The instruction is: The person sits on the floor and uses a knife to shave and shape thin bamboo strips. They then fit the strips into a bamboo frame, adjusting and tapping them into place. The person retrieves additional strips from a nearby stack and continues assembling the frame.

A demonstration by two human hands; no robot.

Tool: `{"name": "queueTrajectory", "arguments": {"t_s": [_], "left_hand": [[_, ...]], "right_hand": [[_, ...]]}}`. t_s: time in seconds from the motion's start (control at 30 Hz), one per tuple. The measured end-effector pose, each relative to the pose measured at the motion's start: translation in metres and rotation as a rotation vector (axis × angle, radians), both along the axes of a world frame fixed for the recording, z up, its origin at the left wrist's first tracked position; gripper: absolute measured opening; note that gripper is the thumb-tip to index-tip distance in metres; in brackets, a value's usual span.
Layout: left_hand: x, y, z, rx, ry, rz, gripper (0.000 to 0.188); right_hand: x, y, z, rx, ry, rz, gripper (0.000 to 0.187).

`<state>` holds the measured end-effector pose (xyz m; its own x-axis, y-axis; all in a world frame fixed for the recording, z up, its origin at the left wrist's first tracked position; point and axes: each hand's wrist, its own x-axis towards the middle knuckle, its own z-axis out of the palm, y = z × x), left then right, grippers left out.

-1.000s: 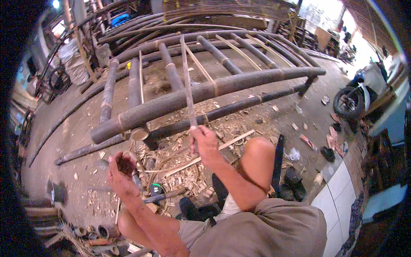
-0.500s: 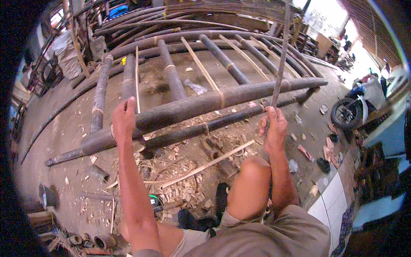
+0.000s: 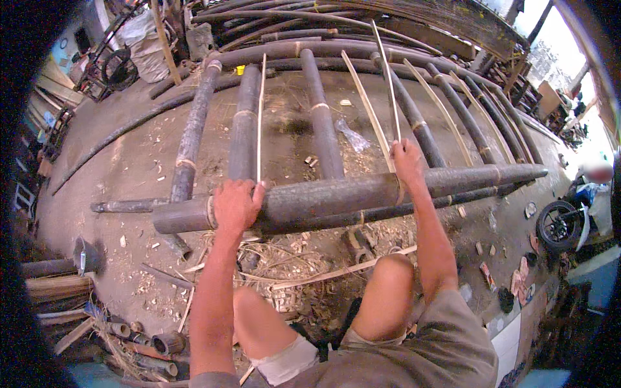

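A thick dark bamboo pole [image 3: 336,194] crosses in front of me, the near rail of a large bamboo frame. My left hand [image 3: 237,204] is closed over this rail toward its left end, where a dark bamboo crosspiece [image 3: 242,129] meets it. In my closed right hand [image 3: 409,165] is the lower end of a thin bamboo strip [image 3: 390,84]. The strip slants up and away over the frame, its far end near the far rail [image 3: 272,53]. My right hand is just above the near rail. Pale bamboo slats [image 3: 367,107] lie between the dark crosspieces.
Wood chips and shavings [image 3: 304,249] litter the ground below the rail, with a long pale strip [image 3: 343,271] among them. Bamboo offcuts [image 3: 169,343] are heaped at lower left. A motorcycle [image 3: 563,223] stands at right. More bamboo poles [image 3: 259,22] are piled behind the frame.
The strip has swung from upright to a forward slant over the frame, lower than before. My left hand now lies over the rail's top. The head view has shifted.
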<state>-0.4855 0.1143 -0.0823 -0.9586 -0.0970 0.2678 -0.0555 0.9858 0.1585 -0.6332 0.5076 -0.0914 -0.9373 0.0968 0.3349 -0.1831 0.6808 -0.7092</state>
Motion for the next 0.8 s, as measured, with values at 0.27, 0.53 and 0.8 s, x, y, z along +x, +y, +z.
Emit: {"name": "queueTrajectory", "arguments": {"t_s": [0.27,0.53,0.8], "left_hand": [[0.004,0.004,0.015,0.13,-0.008,0.147,0.044],[0.005,0.001,-0.004,0.159,0.151,0.208,0.037],[0.006,0.008,-0.002,0.269,0.425,0.168,0.023]], "right_hand": [[0.011,-0.018,-0.008,0.212,-0.066,-0.079,0.035],[0.03,-0.075,-0.005,0.282,-0.04,0.028,0.041],[0.049,-0.147,-0.01,0.035,-0.212,0.223,0.034]]}}
